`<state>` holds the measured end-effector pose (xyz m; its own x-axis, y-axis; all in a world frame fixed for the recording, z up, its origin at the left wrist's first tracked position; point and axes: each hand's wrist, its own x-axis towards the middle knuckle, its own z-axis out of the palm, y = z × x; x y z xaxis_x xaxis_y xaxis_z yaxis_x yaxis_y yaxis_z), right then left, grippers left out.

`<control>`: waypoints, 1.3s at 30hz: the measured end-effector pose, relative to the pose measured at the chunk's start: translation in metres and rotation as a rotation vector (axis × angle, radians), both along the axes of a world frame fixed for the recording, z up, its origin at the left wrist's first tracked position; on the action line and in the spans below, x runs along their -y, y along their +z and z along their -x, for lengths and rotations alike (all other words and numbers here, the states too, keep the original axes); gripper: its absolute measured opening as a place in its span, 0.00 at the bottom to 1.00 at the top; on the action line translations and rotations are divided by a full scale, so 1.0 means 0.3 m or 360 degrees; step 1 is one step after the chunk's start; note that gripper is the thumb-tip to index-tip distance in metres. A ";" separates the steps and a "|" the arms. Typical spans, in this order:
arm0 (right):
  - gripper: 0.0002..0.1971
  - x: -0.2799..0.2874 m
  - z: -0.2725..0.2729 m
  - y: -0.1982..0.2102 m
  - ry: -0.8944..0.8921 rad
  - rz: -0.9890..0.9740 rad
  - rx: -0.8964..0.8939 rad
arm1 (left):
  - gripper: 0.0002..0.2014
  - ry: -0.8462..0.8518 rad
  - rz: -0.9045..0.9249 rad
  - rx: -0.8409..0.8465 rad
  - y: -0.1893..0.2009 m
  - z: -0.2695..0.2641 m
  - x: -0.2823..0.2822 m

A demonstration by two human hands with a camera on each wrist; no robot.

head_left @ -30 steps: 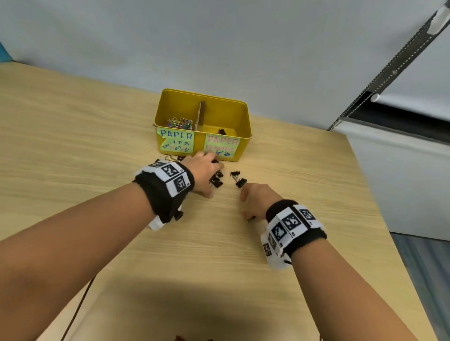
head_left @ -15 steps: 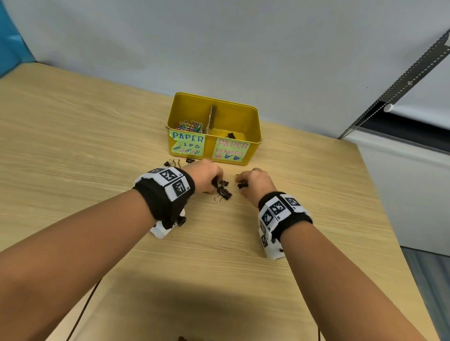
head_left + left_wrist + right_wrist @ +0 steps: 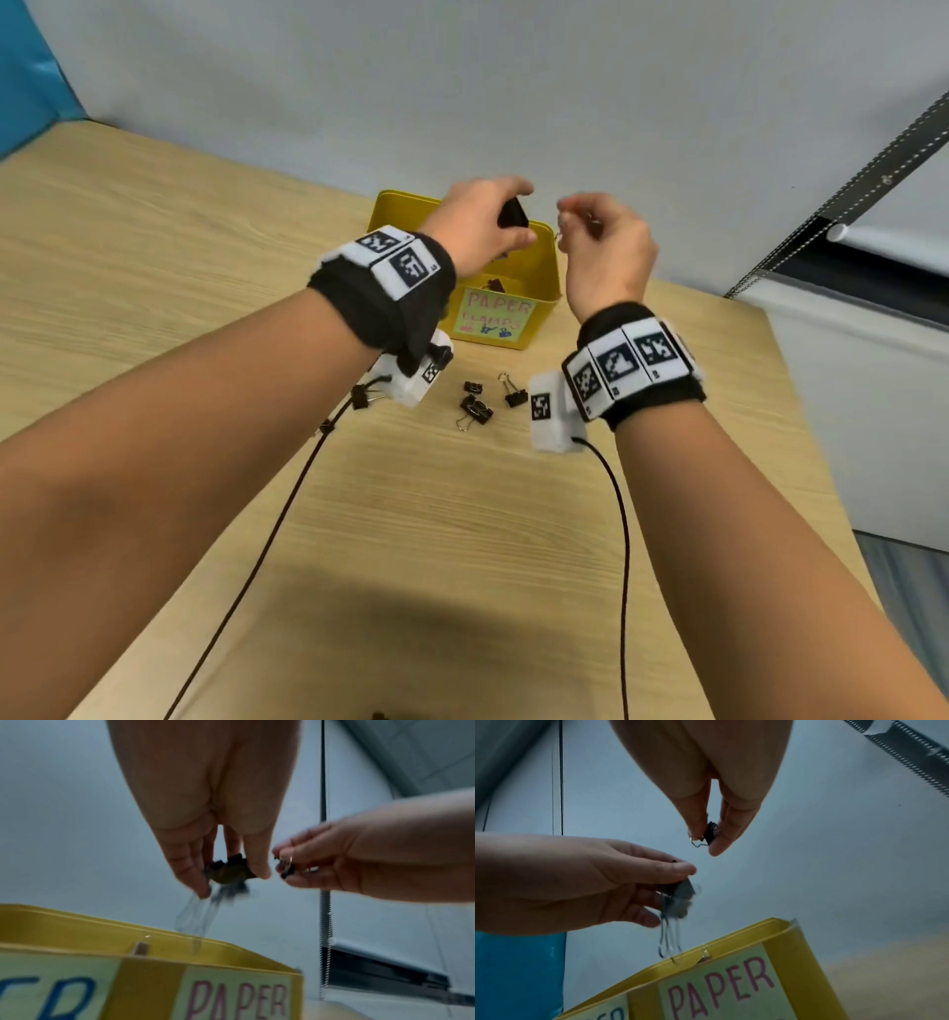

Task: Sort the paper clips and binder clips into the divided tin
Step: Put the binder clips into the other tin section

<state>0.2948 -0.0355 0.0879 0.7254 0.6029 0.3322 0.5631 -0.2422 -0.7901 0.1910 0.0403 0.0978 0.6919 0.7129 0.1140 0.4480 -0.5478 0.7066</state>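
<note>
above the yellow divided tin (image 3: 544, 267), at the upper centre of the head view, both hands hang side by side. the left hand (image 3: 475, 226) has thumb and fingers curled around a bunch of black binder clips (image 3: 513, 215); the right hand (image 3: 606, 246) pinches a single small binder clip (image 3: 560, 234), of which the head view shows only a glint of wire.

the left wrist view shows more: the bunch (image 3: 228, 871) sits between thumb and fingertips, with blurred wire handles trailing down toward the tin's rim (image 3: 231, 945) and its cardboard divider (image 3: 140, 948). the right wrist view makes the small clip (image 3: 709, 833) plain, black with a wire loop, held at the fingertips above the compartment whose pink label reads "paper" (image 3: 721, 988).

only the head view shows the wooden table (image 3: 154, 246) and the loose binder clips (image 3: 477, 408) lying at the frame's centre, just in front of the tin, between the two wrist cameras. one dark clip (image 3: 495, 284) lies inside the right compartment. the left compartment is hidden behind the left wrist, so its contents cannot be told.
</note>
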 end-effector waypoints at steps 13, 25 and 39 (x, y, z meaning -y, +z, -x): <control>0.15 0.133 0.150 -0.204 0.0329 0.0718 0.0298 | 0.39 0.0070 0.0350 -0.1387 -0.231 0.423 0.070; 0.21 0.147 0.165 -0.360 0.0746 0.1763 0.0662 | 0.28 0.0005 0.0186 -0.0938 -0.303 0.380 0.096; 0.09 0.183 0.157 -0.315 0.0725 0.1312 0.0140 | 0.09 -0.0030 0.0049 -0.0843 -0.308 0.376 0.120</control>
<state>0.2479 -0.0903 -0.0065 0.3548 0.8912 -0.2825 0.7905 -0.4473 -0.4183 0.0780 0.0044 0.0053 0.6618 0.6973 -0.2754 0.7381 -0.5416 0.4023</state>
